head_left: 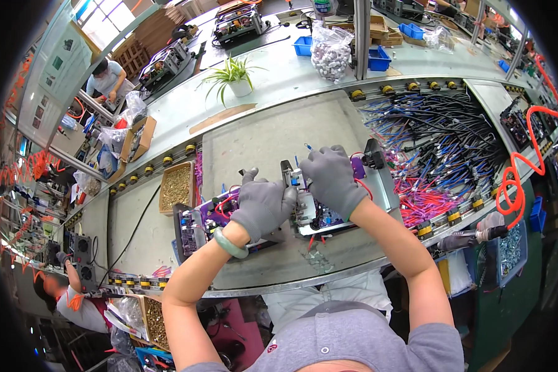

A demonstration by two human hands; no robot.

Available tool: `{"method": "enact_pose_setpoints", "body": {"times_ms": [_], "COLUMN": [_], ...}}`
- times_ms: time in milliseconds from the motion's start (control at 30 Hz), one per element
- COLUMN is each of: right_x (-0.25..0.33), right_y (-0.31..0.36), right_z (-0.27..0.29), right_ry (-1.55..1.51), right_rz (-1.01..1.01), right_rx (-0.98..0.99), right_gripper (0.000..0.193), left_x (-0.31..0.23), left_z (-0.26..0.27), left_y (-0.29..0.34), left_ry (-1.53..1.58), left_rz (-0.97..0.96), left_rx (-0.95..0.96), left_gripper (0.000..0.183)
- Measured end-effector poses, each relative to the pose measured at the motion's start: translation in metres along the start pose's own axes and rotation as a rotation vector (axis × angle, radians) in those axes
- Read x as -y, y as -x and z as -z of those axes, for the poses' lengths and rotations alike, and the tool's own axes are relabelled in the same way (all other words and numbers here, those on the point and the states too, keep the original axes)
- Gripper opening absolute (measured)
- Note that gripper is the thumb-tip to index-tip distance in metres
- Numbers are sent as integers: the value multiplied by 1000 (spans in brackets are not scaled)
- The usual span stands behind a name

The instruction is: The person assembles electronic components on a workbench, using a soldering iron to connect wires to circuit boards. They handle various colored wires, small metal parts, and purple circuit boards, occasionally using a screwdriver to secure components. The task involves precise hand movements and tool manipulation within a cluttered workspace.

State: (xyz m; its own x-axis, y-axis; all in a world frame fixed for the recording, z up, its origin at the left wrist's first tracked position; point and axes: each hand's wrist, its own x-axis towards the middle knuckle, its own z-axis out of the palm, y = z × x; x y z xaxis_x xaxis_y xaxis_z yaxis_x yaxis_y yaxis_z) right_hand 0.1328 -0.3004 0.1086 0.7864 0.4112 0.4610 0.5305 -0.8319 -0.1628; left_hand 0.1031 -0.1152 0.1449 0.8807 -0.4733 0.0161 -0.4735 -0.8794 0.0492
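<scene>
At the centre of the frame, the gloved left hand [263,204] closes its grip on the grey metal bracket [297,208] to steady it while the gloved right hand [332,180] presses down closed over the purple circuit board assembly [319,217] lying on the tabletop [260,136].

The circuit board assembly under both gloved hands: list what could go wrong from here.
1. Loose red wires curl beside the right hand; they might snag or get pinched.
2. The left hand covers much of the circuit board assembly, so parts beneath are hidden and could be bent.
3. The open box of small brass parts sits nearby; an elbow could spill it.
</scene>
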Motion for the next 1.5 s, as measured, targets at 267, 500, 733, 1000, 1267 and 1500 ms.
{"method": "enact_pose_setpoints", "body": {"times_ms": [267,500,733,1000,1267,1500], "right_x": [0,3,18,-133,-325,-364], "right_y": [1,-7,-18,65,141,148], "right_z": [3,-5,24,65,2,-63], "right_ry": [-78,-185,-6,-420,215,431], "right_rz": [31,3,-128,-201,-1075,-776], "right_rx": [-31,47,469,-444,305,300], "right_gripper": [15,15,14,18,44,41], "left_x": [3,6,7,9,0,-2], "left_z": [-4,-11,-8,-14,-11,-2], "left_y": [4,1,3,7,6,4], "left_ry": [23,108,136,181,159,174], "left_rz": [-71,-68,-136,-143,-53,33], "left_rx": [-141,-158,-236,-352,-332,-218], "left_gripper": [31,31,30,34,32,32]}}
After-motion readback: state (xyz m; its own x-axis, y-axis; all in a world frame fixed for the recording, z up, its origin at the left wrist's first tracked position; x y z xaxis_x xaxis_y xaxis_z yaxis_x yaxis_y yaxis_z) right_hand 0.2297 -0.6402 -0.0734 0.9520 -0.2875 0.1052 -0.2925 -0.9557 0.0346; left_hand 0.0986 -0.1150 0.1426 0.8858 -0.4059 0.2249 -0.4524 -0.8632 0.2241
